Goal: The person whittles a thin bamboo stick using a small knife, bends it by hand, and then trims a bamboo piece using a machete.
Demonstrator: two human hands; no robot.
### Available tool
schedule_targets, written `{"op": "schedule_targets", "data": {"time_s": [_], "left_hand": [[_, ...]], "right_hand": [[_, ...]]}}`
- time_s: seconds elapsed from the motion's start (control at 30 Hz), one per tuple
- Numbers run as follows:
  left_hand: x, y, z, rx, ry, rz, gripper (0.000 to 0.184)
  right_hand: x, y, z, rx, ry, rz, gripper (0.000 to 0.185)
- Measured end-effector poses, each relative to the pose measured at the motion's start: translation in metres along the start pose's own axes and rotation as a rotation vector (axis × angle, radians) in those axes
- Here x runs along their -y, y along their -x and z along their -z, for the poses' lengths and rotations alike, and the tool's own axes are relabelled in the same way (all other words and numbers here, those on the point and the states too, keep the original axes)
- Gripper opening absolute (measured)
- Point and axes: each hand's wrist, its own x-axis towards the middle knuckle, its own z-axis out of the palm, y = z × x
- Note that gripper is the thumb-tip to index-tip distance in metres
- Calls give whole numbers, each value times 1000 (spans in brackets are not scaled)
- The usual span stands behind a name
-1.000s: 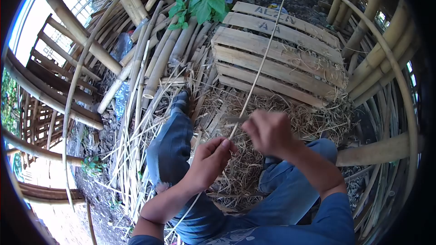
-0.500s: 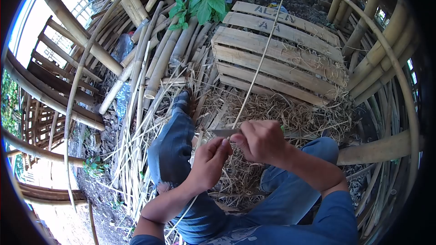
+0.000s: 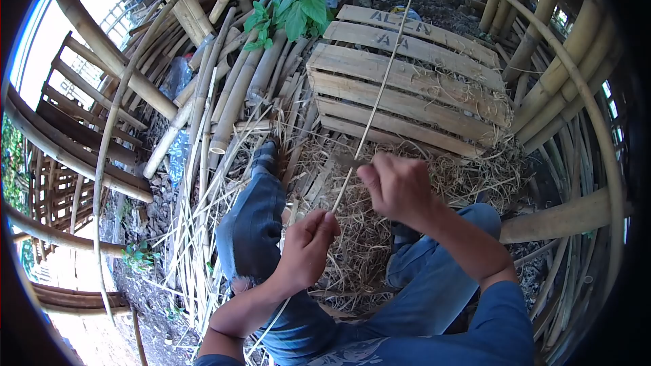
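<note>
A long thin bamboo strip (image 3: pixel 377 103) slants up and away from my lap, over a wooden slatted crate (image 3: pixel 407 78). My left hand (image 3: pixel 309 244) is closed around the strip, with the thumb pressed on top and a tail end showing below the wrist. Up and to the right, my right hand (image 3: pixel 400 186) is closed on a knife. Its short, dull blade (image 3: pixel 349 160) points left and lies at the strip, a little beyond my left hand. Whether the edge touches the strip, I cannot tell. The knife's handle is hidden in my fist.
Curly bamboo shavings (image 3: pixel 434 176) cover the ground and part of the crate. Pale split strips (image 3: pixel 193 257) lie to my left, beside thick bamboo poles (image 3: pixel 234 108). A leafy green plant (image 3: pixel 298 10) grows behind them. A bamboo pole (image 3: pixel 559 217) juts in near my right knee.
The knife and my right hand have moved up along the strip, away from my left hand. My left hand has lowered slightly, still holding the strip. The whole view has shifted a little.
</note>
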Motion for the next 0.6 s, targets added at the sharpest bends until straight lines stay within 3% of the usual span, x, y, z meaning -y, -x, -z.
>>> {"op": "schedule_targets", "data": {"time_s": [0.1,0.17,0.23,0.3,0.37,0.5,0.6], "left_hand": [[-1,2,1,16,7,34,29],[2,3,0,13,36,-58,30],[9,3,0,18,12,-77,30],[8,3,-1,27,-4,-111,30],[1,4,0,27,-3,18,29],[3,5,1,19,4,17,29],[-3,7,3,63,81,122,29]], "right_hand": [[15,6,-5,-68,0,158,41],[4,-1,-2,-54,-30,113,41],[-24,-11,5,-96,88,-62,42],[-36,-12,4,-196,155,-41,42],[-24,-5,3,-43,83,-100,42],[-3,2,-2,-77,1,99,44],[-36,-11,5,-107,46,-4,42]]}}
